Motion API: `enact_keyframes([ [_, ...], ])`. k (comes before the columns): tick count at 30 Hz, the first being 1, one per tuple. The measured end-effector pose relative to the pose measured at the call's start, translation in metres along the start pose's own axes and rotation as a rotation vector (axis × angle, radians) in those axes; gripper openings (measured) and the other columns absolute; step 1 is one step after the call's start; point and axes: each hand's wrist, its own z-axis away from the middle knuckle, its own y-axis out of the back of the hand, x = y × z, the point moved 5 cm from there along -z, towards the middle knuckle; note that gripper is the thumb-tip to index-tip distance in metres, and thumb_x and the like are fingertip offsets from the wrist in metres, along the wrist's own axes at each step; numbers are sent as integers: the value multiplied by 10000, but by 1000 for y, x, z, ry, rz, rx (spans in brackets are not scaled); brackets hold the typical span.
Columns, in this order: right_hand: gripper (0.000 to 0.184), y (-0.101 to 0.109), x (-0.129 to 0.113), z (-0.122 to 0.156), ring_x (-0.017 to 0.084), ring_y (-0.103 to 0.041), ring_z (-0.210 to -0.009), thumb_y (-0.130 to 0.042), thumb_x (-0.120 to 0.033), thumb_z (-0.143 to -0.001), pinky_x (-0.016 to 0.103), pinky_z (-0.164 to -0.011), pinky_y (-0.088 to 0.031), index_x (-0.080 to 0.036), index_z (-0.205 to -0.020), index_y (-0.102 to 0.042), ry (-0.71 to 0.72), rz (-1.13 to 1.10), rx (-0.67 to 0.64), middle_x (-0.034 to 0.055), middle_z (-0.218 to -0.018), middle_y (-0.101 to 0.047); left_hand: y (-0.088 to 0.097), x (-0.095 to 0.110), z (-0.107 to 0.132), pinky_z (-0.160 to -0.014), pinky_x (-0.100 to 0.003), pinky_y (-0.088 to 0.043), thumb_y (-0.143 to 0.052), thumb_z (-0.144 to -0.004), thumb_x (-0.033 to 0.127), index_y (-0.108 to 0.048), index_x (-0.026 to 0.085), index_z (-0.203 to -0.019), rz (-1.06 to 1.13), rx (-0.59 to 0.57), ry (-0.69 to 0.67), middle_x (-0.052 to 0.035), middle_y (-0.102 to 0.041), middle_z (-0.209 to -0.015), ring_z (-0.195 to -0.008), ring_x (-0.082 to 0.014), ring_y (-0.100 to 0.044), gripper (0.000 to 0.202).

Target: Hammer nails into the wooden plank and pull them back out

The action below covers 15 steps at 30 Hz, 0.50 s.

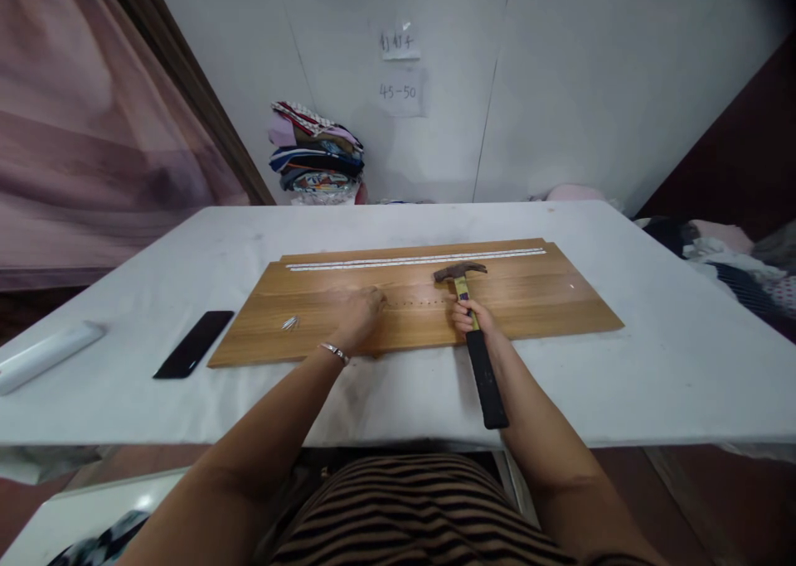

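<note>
On a white table (652, 367), looking down at a long wooden board (528, 301) lying flat and crosswise. Gripping a hammer (482, 367) with the right hand (473, 317), closing tightly around the yellow neck just below the head, well above the black grip. Resting the hammer head on the board near its middle, just beside a faint row of small nails (416, 303).

Pointing the hammer's long axis away from the body: head at the far end, black grip trailing back past the board's near edge and over the table, drifting slightly right towards the near end. Setting the head crosswise to the handle; not possible to tell which end is the striking face.

Pressing the left hand (361, 313) knuckles-up on the board at the left end of the nail row, curling the fingers under; impossible to tell whether pinching a nail. Wearing a thin bracelet (334, 351) on that wrist.

Probably handling as stiff and top-heavy, carrying most of its weight in the metal head. Probably offering the least slippery hold on the black grip, low for swing, high for control.

Lying near the board's left end: a small heap of loose nails (289, 323). Lying left of the board: a black phone (194, 344).
</note>
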Motion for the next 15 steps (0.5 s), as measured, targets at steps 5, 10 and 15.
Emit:
enact_keyframes([
  [5, 122, 1, 2, 0, 60, -195, -409, -629, -208, -859, 144, -368, -204, -214, -957, -558, -30, -51, 7, -118, -586, -300, -8, -3, -4, -941, -385, -504, -443, -993, 216, -742, 160, -988, -22, 15, -20, -140, -735, -1060, -1012, -259, -667, 304],
  [10, 111, -3, 0, 1, 62, -172, -404, -618, -212, -840, 154, -369, -189, -214, -932, -556, -44, -26, 72, -121, -573, -289, -9, 0, -5, -953, -395, -504, -468, -976, 191, -745, 161, -989, -30, 17, -43, -141, -730, -1044, -1027, -266, -669, 279],
  [15, 90, -13, -5, 8, 62, -142, -422, -558, -220, -839, 167, -397, -151, -208, -928, -548, -26, 53, 142, -123, -575, -277, -9, 4, -6, -956, -390, -506, -456, -977, 178, -738, 159, -993, -75, -2, -76, -138, -728, -1025, -1035, -262, -668, 283],
])
